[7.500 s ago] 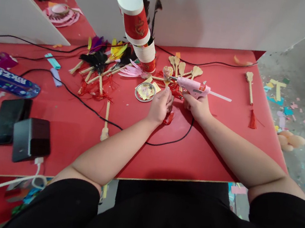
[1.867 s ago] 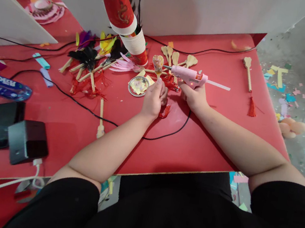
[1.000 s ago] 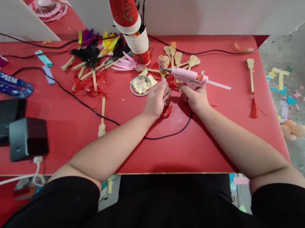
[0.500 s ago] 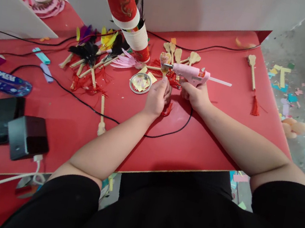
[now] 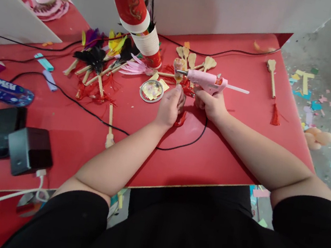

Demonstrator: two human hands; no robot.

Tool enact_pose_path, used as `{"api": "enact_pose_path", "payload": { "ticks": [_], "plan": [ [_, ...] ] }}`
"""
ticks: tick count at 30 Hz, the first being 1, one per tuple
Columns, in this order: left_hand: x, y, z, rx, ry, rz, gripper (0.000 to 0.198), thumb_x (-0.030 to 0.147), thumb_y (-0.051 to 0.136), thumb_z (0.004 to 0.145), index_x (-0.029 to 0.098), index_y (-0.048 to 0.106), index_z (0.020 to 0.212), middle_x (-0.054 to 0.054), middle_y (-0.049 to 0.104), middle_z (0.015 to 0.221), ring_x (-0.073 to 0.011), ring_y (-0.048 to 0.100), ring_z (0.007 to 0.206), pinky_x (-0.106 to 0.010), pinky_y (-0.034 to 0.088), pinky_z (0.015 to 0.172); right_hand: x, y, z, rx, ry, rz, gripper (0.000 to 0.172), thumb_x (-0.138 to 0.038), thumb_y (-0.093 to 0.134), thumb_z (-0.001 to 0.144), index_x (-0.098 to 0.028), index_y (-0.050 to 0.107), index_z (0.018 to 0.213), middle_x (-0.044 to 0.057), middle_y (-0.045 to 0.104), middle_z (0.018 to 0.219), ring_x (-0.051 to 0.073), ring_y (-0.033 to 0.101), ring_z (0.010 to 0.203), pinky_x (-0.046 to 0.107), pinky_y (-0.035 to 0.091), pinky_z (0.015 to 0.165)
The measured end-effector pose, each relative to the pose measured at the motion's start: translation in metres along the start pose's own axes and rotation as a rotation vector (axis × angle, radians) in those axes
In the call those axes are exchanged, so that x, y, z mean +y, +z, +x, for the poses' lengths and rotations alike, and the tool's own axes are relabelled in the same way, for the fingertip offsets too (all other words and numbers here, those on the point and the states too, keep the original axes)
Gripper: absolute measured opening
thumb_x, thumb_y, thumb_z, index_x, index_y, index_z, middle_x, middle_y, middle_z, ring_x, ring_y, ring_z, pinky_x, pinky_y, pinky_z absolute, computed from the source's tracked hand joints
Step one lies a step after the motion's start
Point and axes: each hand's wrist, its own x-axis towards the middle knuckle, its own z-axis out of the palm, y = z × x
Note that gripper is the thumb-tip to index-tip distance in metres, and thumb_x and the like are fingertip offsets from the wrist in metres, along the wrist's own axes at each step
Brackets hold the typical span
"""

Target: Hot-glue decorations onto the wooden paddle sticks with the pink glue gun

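Note:
My left hand (image 5: 171, 106) is closed round the handle of a small wooden stick with a rounded, decorated head (image 5: 179, 64), held upright. A red tassel (image 5: 181, 119) shows below that hand. In my right hand (image 5: 211, 104) is a pink hot glue gun (image 5: 205, 79), gripped by its handle. Its metal nozzle points left and meets the stick just below the head; whether it touches cannot be made out. A clear glue stick (image 5: 238, 89) pokes out of the gun's back. Left of my hands lies a round tin (image 5: 152, 91) with yellow and pinkish bits.
Feathered sticks (image 5: 95, 62) are heaped at the left. Stacked paper cups (image 5: 147, 39) stand behind the tin. Several plain wooden sticks (image 5: 192, 60) lie beyond the gun, and one with a tassel (image 5: 272, 78) rests right. A black cable (image 5: 91, 115) loops across the red table near a power adapter (image 5: 31, 151).
Both hands keep their hold on the stick and the glue gun. The whole view has shifted very slightly; the nozzle sits a touch lower against the stick's head.

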Motion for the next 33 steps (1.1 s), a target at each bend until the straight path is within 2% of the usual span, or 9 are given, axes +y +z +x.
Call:
{"api": "enact_pose_path", "payload": {
  "ticks": [6, 10, 14, 19, 23, 29, 33],
  "plan": [
    [0.001, 0.0, 0.0, -0.043, 0.043, 0.019, 0.079, 0.09, 0.058, 0.103, 0.025, 0.04, 0.063, 0.004, 0.029, 0.053, -0.0113, 0.027, 0.044, -0.03, 0.021, 0.044, -0.001, 0.001, 0.001, -0.003, -0.017, 0.015, 0.05, -0.047, 0.083, 0.084, -0.03, 0.04, 0.065, -0.003, 0.043, 0.052, 0.014, 0.04, 0.049, 0.033, 0.048, 0.048],
    [0.0, 0.0, 0.0, -0.069, 0.056, -0.001, 0.08, 0.09, 0.057, 0.104, 0.024, 0.04, 0.061, 0.004, 0.03, 0.053, -0.0105, 0.024, 0.043, -0.03, 0.016, 0.044, 0.0, 0.001, 0.003, 0.01, 0.011, -0.006, 0.047, -0.045, 0.081, 0.084, -0.03, 0.04, 0.065, -0.002, 0.043, 0.052, 0.015, 0.041, 0.051, 0.034, 0.05, 0.049],
    [0.002, 0.001, 0.0, -0.03, 0.009, -0.019, 0.08, 0.088, 0.056, 0.105, 0.024, 0.039, 0.062, 0.005, 0.026, 0.054, -0.0092, 0.024, 0.042, -0.03, 0.016, 0.043, 0.0, 0.002, 0.003, 0.023, 0.028, -0.045, 0.041, -0.041, 0.078, 0.084, -0.03, 0.043, 0.066, -0.001, 0.044, 0.053, 0.016, 0.041, 0.052, 0.033, 0.049, 0.047],
    [0.002, 0.001, 0.0, -0.011, -0.006, -0.007, 0.078, 0.084, 0.06, 0.106, 0.023, 0.037, 0.063, 0.005, 0.027, 0.054, -0.0088, 0.025, 0.042, -0.029, 0.02, 0.042, 0.002, 0.001, 0.004, 0.029, 0.038, -0.015, 0.049, -0.046, 0.087, 0.084, -0.03, 0.043, 0.069, -0.003, 0.044, 0.056, 0.015, 0.042, 0.052, 0.033, 0.049, 0.047],
    [0.0, 0.0, 0.0, -0.029, -0.002, -0.007, 0.076, 0.081, 0.064, 0.106, 0.023, 0.037, 0.064, 0.005, 0.027, 0.056, -0.0087, 0.026, 0.043, -0.028, 0.021, 0.043, 0.005, -0.001, 0.005, 0.022, 0.009, 0.0, 0.049, -0.043, 0.087, 0.085, -0.029, 0.042, 0.069, -0.002, 0.044, 0.057, 0.015, 0.044, 0.054, 0.033, 0.052, 0.051],
    [0.003, 0.001, 0.001, -0.018, -0.026, -0.028, 0.076, 0.082, 0.06, 0.107, 0.023, 0.039, 0.063, 0.005, 0.026, 0.056, -0.0095, 0.027, 0.044, -0.028, 0.021, 0.042, -0.003, 0.0, 0.001, -0.01, 0.017, 0.108, 0.059, -0.057, 0.087, 0.079, -0.029, 0.035, 0.069, -0.006, 0.034, 0.055, 0.013, 0.036, 0.051, 0.032, 0.049, 0.051],
    [0.006, 0.002, 0.004, 0.009, -0.003, -0.059, 0.074, 0.083, 0.051, 0.111, 0.024, 0.042, 0.067, 0.004, 0.032, 0.058, -0.0108, 0.032, 0.045, -0.029, 0.028, 0.043, -0.007, 0.0, 0.007, 0.016, 0.092, 0.243, 0.061, -0.058, 0.087, 0.077, -0.029, 0.034, 0.073, -0.009, 0.026, 0.058, 0.012, 0.026, 0.052, 0.03, 0.046, 0.05]
  ]
}}
